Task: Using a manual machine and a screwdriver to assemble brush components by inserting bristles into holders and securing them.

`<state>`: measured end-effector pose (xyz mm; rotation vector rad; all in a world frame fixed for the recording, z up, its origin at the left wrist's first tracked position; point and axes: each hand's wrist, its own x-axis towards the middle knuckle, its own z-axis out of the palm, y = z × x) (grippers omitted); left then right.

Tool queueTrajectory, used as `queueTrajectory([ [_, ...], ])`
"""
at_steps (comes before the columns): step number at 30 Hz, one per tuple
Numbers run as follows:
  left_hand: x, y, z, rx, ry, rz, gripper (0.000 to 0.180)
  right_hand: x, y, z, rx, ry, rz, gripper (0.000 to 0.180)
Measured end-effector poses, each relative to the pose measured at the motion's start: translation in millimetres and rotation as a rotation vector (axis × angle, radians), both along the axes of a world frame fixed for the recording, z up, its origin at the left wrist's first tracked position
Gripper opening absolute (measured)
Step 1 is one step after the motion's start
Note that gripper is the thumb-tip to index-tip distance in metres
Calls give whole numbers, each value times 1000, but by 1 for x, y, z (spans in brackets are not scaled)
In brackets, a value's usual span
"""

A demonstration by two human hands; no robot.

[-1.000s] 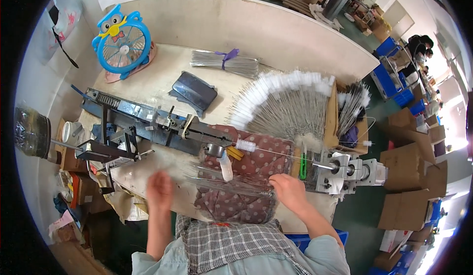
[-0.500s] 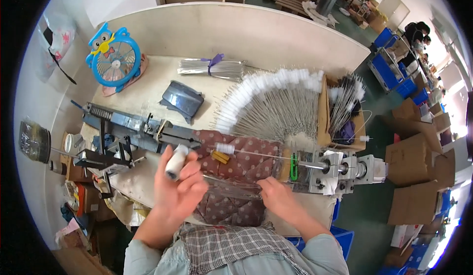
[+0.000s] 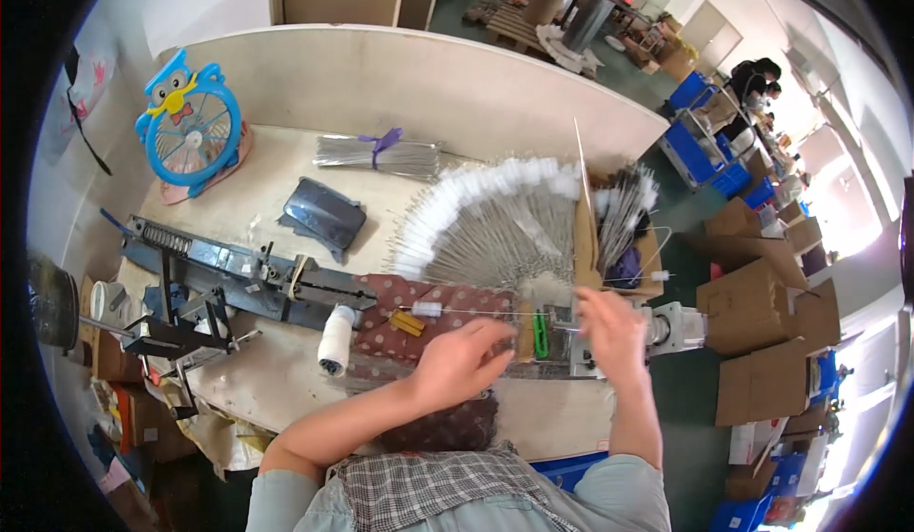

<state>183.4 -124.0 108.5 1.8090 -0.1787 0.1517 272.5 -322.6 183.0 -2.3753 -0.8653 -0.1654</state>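
My left hand (image 3: 464,361) reaches across the brown dotted cloth (image 3: 386,294), its fingers bent and apart with nothing visible between them. Beyond it lies a small white bristle piece (image 3: 427,309) on a thin wire that runs right to the machine's chuck, next to a yellow piece (image 3: 407,322). My right hand (image 3: 612,330) is at the machine's metal shaft end, fingers curled and blurred; what they grip cannot be made out. A thin pale streak (image 3: 583,175) rises above that hand. A white roll (image 3: 335,340) stands left of the cloth.
A fan of white-tipped wire brushes (image 3: 495,227) spreads behind my hands, beside a cardboard box (image 3: 586,246). A black metal fixture (image 3: 238,270) occupies the left. Farther back are a dark pouch (image 3: 324,216), a tied wire bundle (image 3: 376,154) and a blue fan (image 3: 194,137).
My left hand has set the white roll down on the table and moved right. My right hand has moved right and away from me, toward the shaft. The whole view has shifted.
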Motion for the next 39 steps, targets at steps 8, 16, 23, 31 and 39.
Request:
queueTrajectory([
  [8, 65, -31, -36, 667, -555, 161, 13, 14, 15, -32, 121, -30, 72, 23],
  [16, 92, -8, -40, 1092, -333, 180, 31, 27, 12, -42, -110, 109, 189, 9],
  [23, -57, 41, -23, 455, -124, 251, 24, 24, 84, -31, 200, -67, 497, 11],
  [31, -104, 85, -14, -575, 354, 656, 22, -5, 170, -63, 132, -113, 559, 9],
  [39, -66, 76, -14, -613, 538, 609, 40, -14, 186, -59, -67, -131, 486, 8],
])
